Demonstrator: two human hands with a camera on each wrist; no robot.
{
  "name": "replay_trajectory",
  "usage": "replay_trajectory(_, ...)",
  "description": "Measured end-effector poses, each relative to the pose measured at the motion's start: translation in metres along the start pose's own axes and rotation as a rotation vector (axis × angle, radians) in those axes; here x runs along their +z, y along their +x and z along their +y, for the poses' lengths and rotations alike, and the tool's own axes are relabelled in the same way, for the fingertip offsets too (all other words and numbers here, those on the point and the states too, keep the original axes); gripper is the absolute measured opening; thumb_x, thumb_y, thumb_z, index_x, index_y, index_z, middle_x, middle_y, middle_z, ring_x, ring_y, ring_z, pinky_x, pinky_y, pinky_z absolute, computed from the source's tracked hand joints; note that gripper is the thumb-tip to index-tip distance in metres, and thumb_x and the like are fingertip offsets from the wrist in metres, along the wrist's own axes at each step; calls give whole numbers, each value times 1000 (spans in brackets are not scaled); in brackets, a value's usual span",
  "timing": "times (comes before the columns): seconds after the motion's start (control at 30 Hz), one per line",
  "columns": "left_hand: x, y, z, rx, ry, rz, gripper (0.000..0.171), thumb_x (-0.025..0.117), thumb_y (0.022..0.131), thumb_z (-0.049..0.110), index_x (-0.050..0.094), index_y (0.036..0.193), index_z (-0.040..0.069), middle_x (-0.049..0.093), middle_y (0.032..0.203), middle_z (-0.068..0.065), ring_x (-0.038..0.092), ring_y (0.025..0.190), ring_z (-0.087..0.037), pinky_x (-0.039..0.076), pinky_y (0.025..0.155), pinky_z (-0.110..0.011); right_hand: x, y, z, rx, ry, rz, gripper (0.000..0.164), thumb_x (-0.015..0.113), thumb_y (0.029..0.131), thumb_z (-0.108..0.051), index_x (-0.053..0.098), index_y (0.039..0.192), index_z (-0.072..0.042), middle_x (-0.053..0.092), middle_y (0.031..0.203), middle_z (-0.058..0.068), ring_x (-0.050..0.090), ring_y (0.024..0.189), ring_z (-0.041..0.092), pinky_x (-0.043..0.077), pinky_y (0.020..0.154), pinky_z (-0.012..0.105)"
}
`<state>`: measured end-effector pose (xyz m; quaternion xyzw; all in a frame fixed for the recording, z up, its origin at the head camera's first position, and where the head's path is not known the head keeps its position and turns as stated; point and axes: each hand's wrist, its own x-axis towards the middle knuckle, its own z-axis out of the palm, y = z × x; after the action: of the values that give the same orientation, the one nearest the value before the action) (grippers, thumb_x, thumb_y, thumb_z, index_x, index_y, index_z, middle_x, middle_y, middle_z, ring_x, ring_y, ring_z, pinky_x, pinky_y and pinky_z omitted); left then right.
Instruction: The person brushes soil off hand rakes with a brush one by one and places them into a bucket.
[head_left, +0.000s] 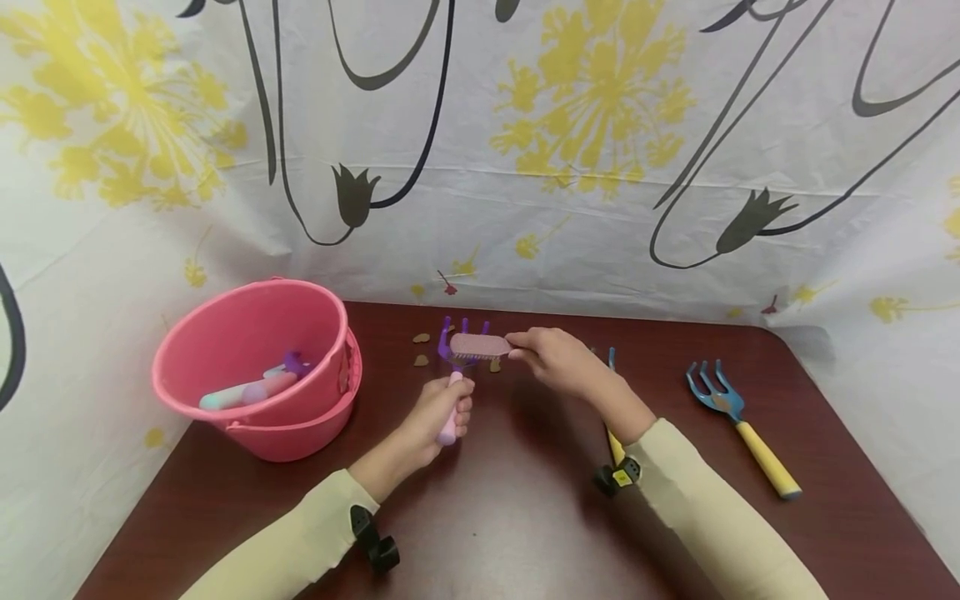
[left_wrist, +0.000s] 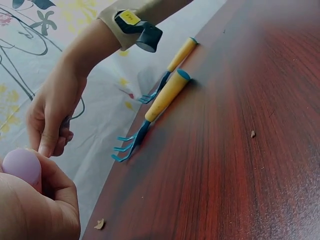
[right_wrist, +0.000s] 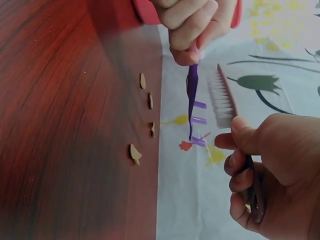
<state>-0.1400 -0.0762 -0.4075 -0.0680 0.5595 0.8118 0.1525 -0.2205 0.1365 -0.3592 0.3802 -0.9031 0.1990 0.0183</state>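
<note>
Past the pink buckets (head_left: 243, 333), avoid scattering the brown bits (head_left: 421, 362) on the table (head_left: 495, 508). In the left hand (head_left: 437, 415), gripping the purple fork (right_wrist: 192, 87) by the handle, near the table's back edge; best held firmly. Just beside the tines, bristles facing them, grasping the brush (head_left: 480, 345) in the right hand (head_left: 555, 360); probably best stroked lightly towards the tips. Avoid nudging the yellow-handled forks (head_left: 767, 458) with the right sleeve (head_left: 720, 508).

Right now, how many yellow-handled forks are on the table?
2: one fork lies far right on the table; the other fork, left of it, is partly hidden behind the right forearm in the head view.
</note>
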Motion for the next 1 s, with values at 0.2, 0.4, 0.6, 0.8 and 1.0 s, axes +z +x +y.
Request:
replay_trajectory(0.2,-1,1,-4,0,24,3,10,53,96,4,44,99,5,41,63,4,37,48,-4,33,42,-17,2,5,-6,-40,-170,-11,16,68,99,-17,73,112,-8,58,77,2,56,64,21,48,57,39)
replay_trajectory(0.4,-2,2,-9,9,99,27,14,58,97,5,44,96,6,41,62,2,37,47,-4,33,42,-17,5,10,-9,-54,-321,43,11,71,97,-21,72,103,-12,56,72,2,59,64,25,44,50,39)
replay_trajectory(0.6,-2,3,-12,25,116,25,15,56,94,1,42,91,6,40,61,2,37,47,-5,32,41,-17,12,9,-6,-25,-415,104,10,73,96,-26,72,100,-17,55,71,2,62,69,27,41,51,37)
replay_trajectory(0.8,-2,3,-10,20,111,14,13,52,96,-1,42,92,6,38,61,2,36,48,-5,31,41,-17,16,8,-5,5,-424,122,9,72,96,-26,72,100,-18,52,70,1,59,68,24,38,50,34)
replay_trajectory(1.0,-3,2,-8,2,117,11,12,52,97,-1,42,95,6,39,63,2,36,49,-5,32,42,-17,18,5,-2,16,-407,128,14,74,95,-23,75,108,-17,56,73,1,58,69,23,37,49,32)
